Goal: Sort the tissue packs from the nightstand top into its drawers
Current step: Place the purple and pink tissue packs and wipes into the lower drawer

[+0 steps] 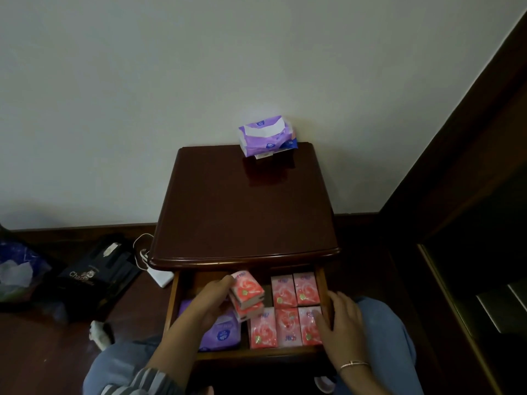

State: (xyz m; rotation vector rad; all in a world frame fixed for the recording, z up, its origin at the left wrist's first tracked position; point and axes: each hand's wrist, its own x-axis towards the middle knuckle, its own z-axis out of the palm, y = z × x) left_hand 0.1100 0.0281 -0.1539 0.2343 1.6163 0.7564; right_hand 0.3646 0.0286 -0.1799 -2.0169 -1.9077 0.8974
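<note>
A dark wooden nightstand (245,212) stands against the wall with its top drawer (171,303) pulled open. My left hand (208,306) holds two stacked pink tissue packs (246,295) over the drawer's middle. Several pink packs (288,312) lie in rows on the drawer's right side. A purple pack (222,332) lies at the drawer's left, partly hidden by my left arm. My right hand (340,323) rests with relaxed fingers on the drawer's right edge and the nearest pink pack. One purple tissue pack (266,136) sits at the back of the nightstand top.
A black bag (97,277) and a plastic bag (20,272) lie on the floor at the left, beside a white power strip (159,276) with a cable. Dark wooden furniture (470,195) fills the right side. My knees flank the drawer.
</note>
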